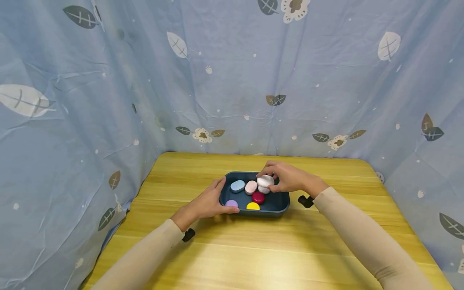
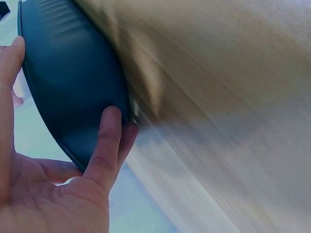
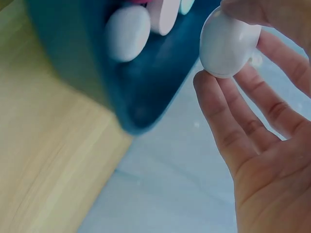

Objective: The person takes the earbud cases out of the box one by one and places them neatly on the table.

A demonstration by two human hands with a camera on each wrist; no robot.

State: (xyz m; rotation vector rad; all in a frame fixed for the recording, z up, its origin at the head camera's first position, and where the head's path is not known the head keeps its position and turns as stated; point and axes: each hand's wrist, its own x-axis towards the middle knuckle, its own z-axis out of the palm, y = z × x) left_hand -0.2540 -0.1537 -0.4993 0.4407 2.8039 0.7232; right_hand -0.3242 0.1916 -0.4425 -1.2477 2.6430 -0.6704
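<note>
- Right hand (image 1: 291,177) pinches white oval piece (image 1: 266,180) over dark tray (image 1: 274,204): a loosened pinch could drop it
- Left hand (image 1: 208,200) grips tray's left end: uneven pressure could tilt it
- Low sideways motion could knock second white piece (image 3: 129,34)

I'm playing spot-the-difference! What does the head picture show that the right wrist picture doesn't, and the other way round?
Only the head view shows the left hand, yellow piece and purple piece.
Only the right wrist view shows the palm of the right hand.
Both show that hand pinching a white piece, and another white piece in the tray.
</note>
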